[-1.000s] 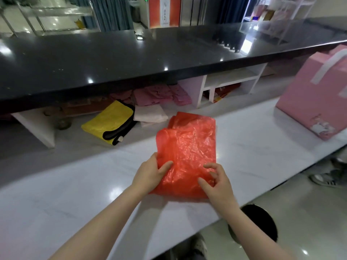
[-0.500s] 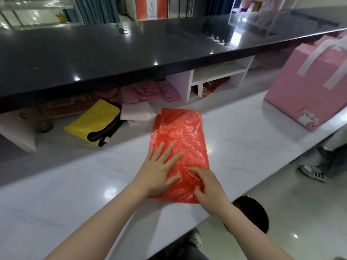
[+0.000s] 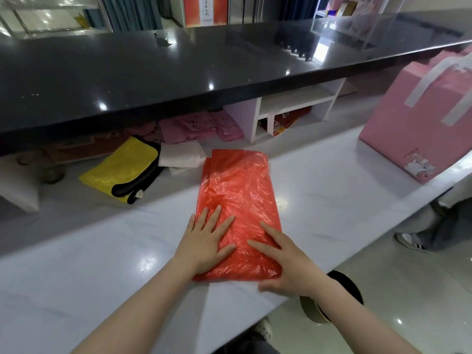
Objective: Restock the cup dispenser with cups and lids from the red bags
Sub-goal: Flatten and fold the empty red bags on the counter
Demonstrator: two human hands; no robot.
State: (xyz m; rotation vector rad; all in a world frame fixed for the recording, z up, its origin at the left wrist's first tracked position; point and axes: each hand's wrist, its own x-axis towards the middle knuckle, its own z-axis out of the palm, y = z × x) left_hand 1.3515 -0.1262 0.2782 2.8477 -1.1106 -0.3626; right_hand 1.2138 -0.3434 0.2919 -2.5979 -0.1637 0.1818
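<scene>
A white marble-look worktop (image 3: 332,200) is carrying a flat, crinkled red plastic bag (image 3: 237,195) near its front edge. A tall pink cardboard box with white handles (image 3: 419,129) is standing towards the right end. Along the back edge, a folded yellow cloth with black trim (image 3: 122,172) and a folded white cloth (image 3: 180,158) are lying just beside each other.

A bag (image 3: 237,200) lies flat on the table (image 3: 102,251) in front of me. My left hand (image 3: 204,247) rests on its near left part, my right hand (image 3: 286,261) on its near right corner. Behind it, under the counter (image 3: 153,80), lie a cloth (image 3: 122,172) and napkins (image 3: 180,157). A box (image 3: 419,129) stands far right.
</scene>
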